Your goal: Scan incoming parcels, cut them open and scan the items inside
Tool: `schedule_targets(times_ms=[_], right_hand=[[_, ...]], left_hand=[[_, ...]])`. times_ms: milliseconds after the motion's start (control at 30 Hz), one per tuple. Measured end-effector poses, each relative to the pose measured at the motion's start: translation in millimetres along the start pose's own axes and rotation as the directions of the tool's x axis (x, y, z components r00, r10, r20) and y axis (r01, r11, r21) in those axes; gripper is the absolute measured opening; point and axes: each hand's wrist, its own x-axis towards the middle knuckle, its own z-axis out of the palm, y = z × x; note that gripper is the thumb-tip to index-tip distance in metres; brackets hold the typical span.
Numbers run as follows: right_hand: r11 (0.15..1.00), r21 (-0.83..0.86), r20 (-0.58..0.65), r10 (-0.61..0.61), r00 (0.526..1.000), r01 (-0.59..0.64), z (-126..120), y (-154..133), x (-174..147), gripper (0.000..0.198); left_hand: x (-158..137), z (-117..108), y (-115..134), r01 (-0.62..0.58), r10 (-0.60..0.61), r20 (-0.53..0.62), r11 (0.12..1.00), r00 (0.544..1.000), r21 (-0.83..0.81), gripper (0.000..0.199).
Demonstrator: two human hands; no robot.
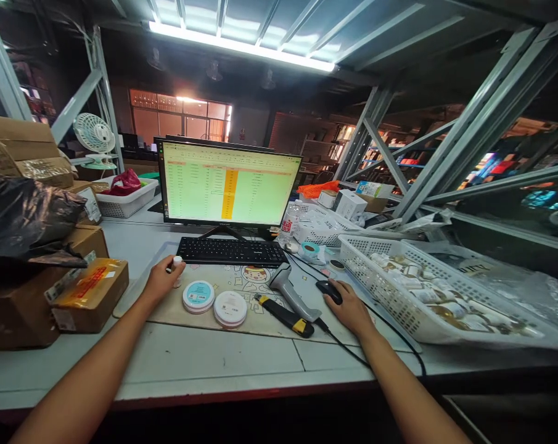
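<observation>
my left forearm [96,361] slants in from the lower left, ending in my left grip [162,276], its fingers and thumb drawn together in a pinch. my right forearm [401,373] reaches in from the lower right; my right grip [349,306] lies palm down, fingers loosely bent forward. both forearms are bare.

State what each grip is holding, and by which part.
The left grip holds a small white-capped bottle near its top. The right grip rests over the computer mouse.
</observation>
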Motion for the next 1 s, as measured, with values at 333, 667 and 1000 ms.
schedule_targets(times_ms=[333,667,1000], right_hand=[[0.996,-0.093,-0.042,-0.003,0.999,-0.001,-10,-36,-7,0.055],[0.998,-0.048,0.099,-0.032,0.995,0.037,-6,-36,-10,0.051],[0.996,-0.017,0.006,-0.084,0.996,0.084,8,-23,-8,0.046]], left_hand=[[0,2,-7,0.031,-0.033,0.036,0.998,0.999,0.057,0.041],[1,0,-8,0.039,-0.043,0.049,0.995,0.998,0.093,0.045],[-1,-2,-3,0.068,-0.073,0.05,0.993,0.996,0.096,0.044]])
